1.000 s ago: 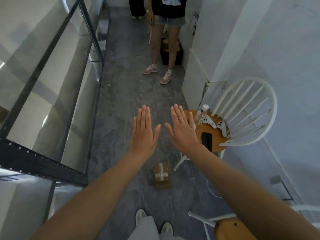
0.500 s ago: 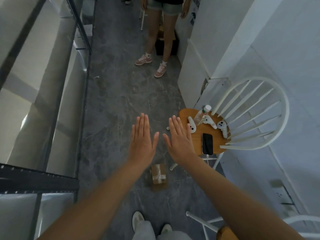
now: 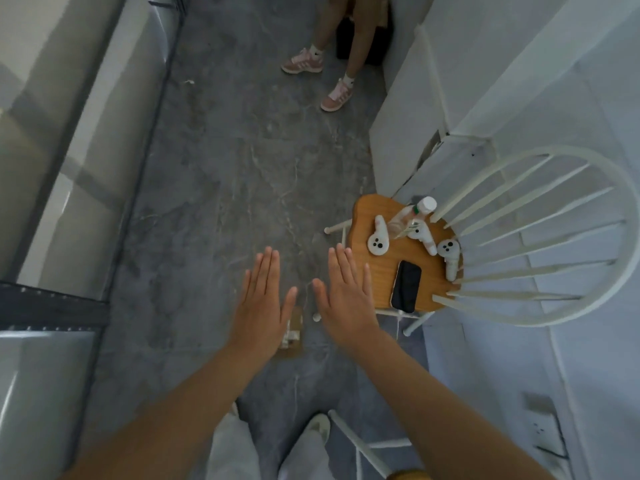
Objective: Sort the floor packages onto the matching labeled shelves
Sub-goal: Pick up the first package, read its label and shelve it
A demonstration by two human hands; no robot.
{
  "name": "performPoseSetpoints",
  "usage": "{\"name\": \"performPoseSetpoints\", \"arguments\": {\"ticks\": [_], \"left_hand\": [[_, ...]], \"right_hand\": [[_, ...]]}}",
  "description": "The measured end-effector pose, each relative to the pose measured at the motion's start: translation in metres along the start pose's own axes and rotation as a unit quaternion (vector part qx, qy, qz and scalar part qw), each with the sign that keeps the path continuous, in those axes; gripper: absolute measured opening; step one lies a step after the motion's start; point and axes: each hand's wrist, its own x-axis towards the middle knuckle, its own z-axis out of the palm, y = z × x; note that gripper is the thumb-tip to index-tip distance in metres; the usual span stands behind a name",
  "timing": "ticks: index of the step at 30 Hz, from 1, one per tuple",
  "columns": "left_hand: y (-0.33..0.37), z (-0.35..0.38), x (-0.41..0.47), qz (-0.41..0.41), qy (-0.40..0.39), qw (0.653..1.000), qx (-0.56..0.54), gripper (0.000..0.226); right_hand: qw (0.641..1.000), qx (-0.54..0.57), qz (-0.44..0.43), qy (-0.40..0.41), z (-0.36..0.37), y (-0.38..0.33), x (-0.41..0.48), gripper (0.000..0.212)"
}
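Note:
A small brown cardboard package [image 3: 293, 336] with tape lies on the grey floor, mostly hidden behind my left hand [image 3: 261, 308]. Both hands are held out flat, palms down, fingers together, holding nothing. My right hand [image 3: 343, 299] hovers just right of the package and left of the chair seat. The metal shelf unit [image 3: 52, 306] runs along the left side, with its dark frame at the lower left.
A white spindle-back chair [image 3: 540, 237] with a wooden seat stands at right, carrying a phone [image 3: 406, 286], white controllers [image 3: 379, 237] and a bottle [image 3: 420, 207]. Another person's legs [image 3: 332, 57] stand at the far end of the aisle. A second chair [image 3: 367, 448] is at the bottom.
The view has tilted further down and forward. Both flat hands have sunk lower in the frame, and the left hand now covers most of the package.

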Motion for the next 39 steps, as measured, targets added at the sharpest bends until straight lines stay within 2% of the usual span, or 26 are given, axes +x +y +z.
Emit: {"name": "performPoseSetpoints", "arguments": {"ticks": [5, 10, 14, 20, 25, 28, 33, 36, 39], "left_hand": [[-0.027, 0.046, -0.014, -0.048, -0.021, 0.998, -0.027, 0.08], [-0.067, 0.095, -0.028, -0.053, -0.066, 0.996, -0.027, 0.077], [-0.104, 0.142, -0.023, -0.116, -0.088, 0.988, -0.048, 0.073], [-0.163, 0.215, -0.015, -0.138, -0.138, 0.98, -0.042, 0.076], [-0.208, 0.279, 0.004, -0.208, -0.142, 0.965, -0.073, 0.062], [-0.229, 0.318, 0.015, -0.257, -0.132, 0.952, -0.105, 0.06], [-0.241, 0.376, 0.018, -0.255, -0.135, 0.945, -0.152, 0.063], [-0.248, 0.399, 0.02, -0.325, -0.1, 0.913, -0.227, 0.072], [-0.255, 0.414, 0.027, -0.431, -0.055, 0.846, -0.309, 0.053]], "right_hand": [[0.998, 0.024, 0.024, -0.057, 0.061, 0.03, 0.012, 0.064], [0.991, 0.052, 0.065, -0.101, 0.132, 0.056, 0.026, 0.064], [0.983, 0.079, 0.096, -0.133, 0.195, 0.076, 0.042, 0.063], [0.963, 0.142, 0.164, -0.159, 0.284, 0.107, 0.075, 0.062], [0.952, 0.184, 0.189, -0.154, 0.347, 0.123, 0.113, 0.061], [0.933, 0.246, 0.218, -0.149, 0.382, 0.127, 0.134, 0.06], [0.888, 0.349, 0.265, -0.135, 0.433, 0.124, 0.151, 0.061], [0.863, 0.377, 0.312, -0.128, 0.46, 0.128, 0.156, 0.06], [0.836, 0.405, 0.346, -0.13, 0.486, 0.136, 0.159, 0.052]]}}
